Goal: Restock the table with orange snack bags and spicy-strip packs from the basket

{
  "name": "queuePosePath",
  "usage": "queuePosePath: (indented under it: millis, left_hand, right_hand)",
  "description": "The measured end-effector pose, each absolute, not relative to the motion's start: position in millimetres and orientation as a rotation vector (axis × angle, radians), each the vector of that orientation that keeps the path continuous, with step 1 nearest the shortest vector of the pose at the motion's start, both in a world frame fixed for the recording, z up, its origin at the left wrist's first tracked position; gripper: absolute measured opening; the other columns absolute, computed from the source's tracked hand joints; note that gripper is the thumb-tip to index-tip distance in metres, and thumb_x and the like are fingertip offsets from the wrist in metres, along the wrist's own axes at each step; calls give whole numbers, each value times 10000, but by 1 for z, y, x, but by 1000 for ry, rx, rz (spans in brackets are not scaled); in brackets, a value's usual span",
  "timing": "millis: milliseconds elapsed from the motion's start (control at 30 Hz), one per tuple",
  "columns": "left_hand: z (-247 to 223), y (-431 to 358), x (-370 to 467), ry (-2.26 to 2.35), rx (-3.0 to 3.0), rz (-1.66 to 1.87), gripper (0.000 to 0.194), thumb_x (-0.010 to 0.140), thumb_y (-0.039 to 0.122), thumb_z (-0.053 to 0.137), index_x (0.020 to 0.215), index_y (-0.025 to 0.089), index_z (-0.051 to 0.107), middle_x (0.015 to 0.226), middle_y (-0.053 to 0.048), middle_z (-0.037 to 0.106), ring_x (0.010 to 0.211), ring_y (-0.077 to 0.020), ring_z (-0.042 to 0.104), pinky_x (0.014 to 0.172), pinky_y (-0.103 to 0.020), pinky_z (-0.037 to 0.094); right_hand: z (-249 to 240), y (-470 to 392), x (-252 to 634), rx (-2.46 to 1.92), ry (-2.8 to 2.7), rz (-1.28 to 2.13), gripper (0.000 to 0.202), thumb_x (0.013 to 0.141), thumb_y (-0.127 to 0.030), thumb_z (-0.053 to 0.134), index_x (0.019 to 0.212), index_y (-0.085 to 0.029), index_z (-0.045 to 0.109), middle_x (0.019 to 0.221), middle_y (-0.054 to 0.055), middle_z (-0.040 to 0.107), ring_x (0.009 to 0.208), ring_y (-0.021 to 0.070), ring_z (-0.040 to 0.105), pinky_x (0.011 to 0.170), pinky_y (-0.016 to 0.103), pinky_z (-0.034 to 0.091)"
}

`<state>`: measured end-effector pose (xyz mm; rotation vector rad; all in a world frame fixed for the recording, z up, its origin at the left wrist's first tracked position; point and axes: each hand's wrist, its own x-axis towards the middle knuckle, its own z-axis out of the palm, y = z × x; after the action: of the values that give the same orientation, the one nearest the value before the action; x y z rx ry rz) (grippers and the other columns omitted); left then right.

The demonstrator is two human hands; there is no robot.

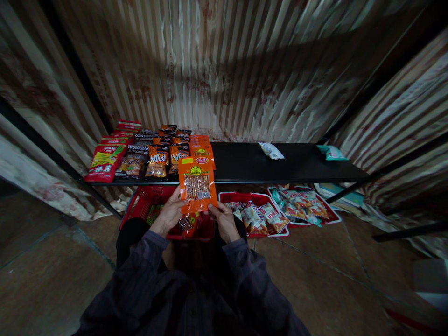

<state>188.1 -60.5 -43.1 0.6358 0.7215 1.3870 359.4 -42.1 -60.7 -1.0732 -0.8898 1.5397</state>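
An orange snack packet [198, 185] with a clear window stands tilted between my two hands, just in front of the shelf edge. My left hand [170, 213] grips its lower left side. At its lower right corner, my right hand [223, 218] pinches the packet. Partly hidden behind it, another orange packet [205, 144] lies on the black shelf [238, 169]. Below my hands is a red basket [143, 205] with a few packets inside, including an orange one [191, 225].
Red spring-onion snack bags [108, 158], dark bags [132, 161] and orange-black bags [157, 161] fill the shelf's left end. A white bag [271, 150] and a teal bag [331, 152] lie farther right. Two baskets [289, 230] [338, 218] of snack bags stand below. Black posts [385, 163] frame the shelf.
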Motion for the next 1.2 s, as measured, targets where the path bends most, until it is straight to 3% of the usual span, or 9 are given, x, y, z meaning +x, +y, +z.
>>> queuePosePath:
  millis: [367,500,567,633,700,800,867,1033,1200]
  left_hand:
    - [-42,-63,190,730,653,1375,815,651,68,646,1392,259,366,1121,-56,673,948,-200,653,884,-343,479]
    - [-44,-65,190,722,663,1366,836,644,73,653,1402,247,346,1105,-61,678,958,-210,652,891,-347,477]
    - [-46,-66,190,717,665,1365,822,644,76,653,1393,242,356,1089,-61,684,938,-209,658,884,-350,482]
    - [-48,-66,190,718,662,1372,801,638,69,651,1374,237,383,1073,-55,691,918,-201,663,882,-348,484]
    - [-48,-66,190,724,657,1378,778,628,62,654,1349,232,414,1068,-49,694,916,-196,663,892,-346,480]
    - [-47,-68,192,726,664,1378,754,623,69,666,1326,220,443,1099,-55,685,962,-206,652,922,-352,463]
    - [-45,-69,195,729,683,1377,744,629,86,675,1326,214,449,1132,-66,671,1015,-223,633,945,-364,449]
    - [-39,-74,207,754,738,1395,699,653,104,663,1317,214,474,1228,-76,621,1156,-255,552,1013,-391,396]
    - [-39,-77,218,854,868,1411,628,663,77,622,1266,233,535,1327,-34,552,1291,-227,420,1111,-357,271]
  right_hand:
    - [-62,-43,359,-1035,-1022,1447,272,604,-407,739,755,-188,682,643,-17,645,556,121,525,533,248,426]
    - [-71,-40,359,-1042,-1074,1405,288,658,-395,695,858,-189,675,763,11,695,653,162,591,620,287,486]
    - [-76,-39,359,-1047,-1133,1341,353,705,-383,649,1005,-198,648,913,37,710,792,198,631,735,334,511]
    - [-79,-37,359,-1098,-1249,1160,481,741,-359,610,1194,-205,564,1131,70,662,1011,234,606,896,395,475]
    - [-79,-36,359,-1184,-1415,868,599,762,-323,582,1332,-198,451,1324,96,540,1211,254,490,1037,449,370]
    - [-77,-38,359,-1228,-1680,490,614,806,-249,504,1402,-202,366,1483,82,343,1375,250,277,1126,486,233]
    - [-77,-39,358,-1197,-1813,389,594,835,-194,429,1421,-221,336,1523,47,261,1414,228,180,1138,482,214]
    - [-79,-45,348,-1195,-1869,379,583,879,-182,337,1456,-158,251,1534,76,224,1431,211,103,1149,474,190]
    - [-76,-49,340,-1189,-1749,712,558,939,-407,299,1433,-148,310,1519,100,257,1414,203,192,1152,457,182]
